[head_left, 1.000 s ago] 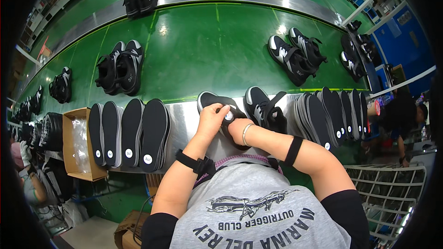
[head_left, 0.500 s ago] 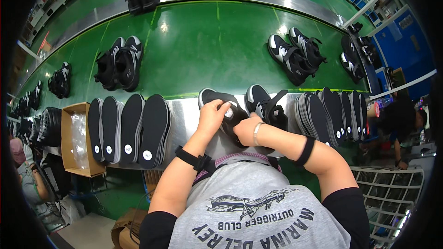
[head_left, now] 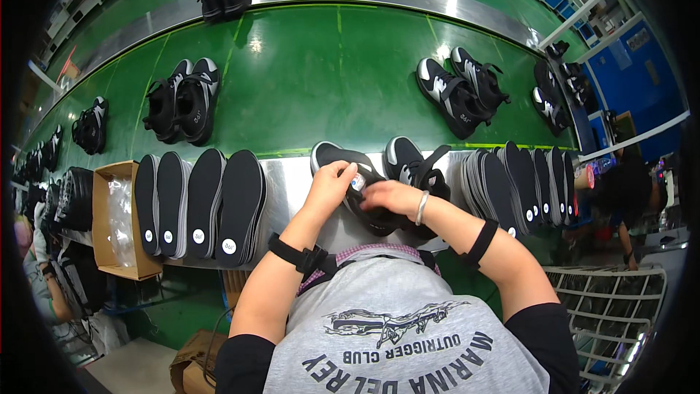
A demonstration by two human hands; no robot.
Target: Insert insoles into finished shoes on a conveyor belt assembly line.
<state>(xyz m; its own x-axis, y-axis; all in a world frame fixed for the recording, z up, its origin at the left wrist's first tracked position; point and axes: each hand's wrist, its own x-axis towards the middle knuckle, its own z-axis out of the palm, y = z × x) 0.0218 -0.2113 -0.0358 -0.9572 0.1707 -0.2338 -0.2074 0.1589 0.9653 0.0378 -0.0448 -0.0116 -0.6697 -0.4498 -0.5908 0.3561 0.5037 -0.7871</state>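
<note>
A black shoe with a silver toe stands on the metal bench edge in front of me, its toe pointing away. My left hand is closed in a pinch on its tongue, beside a pale round label. Over the shoe's opening is my right hand, its fingers bent together against the inner edge and their tips partly hidden. A second black shoe with a raised strap stands close on the right, partly behind my right hand and wrist.
Stacks of black insoles line the bench on the left, more insole stacks on the right. An open cardboard box holds clear plastic. Beyond, a green conveyor carries pairs of shoes. A white wire rack is at lower right.
My right hand has drawn up and back from the shoe's opening, and more of its fingers show. My left hand keeps its pinch on the tongue.
</note>
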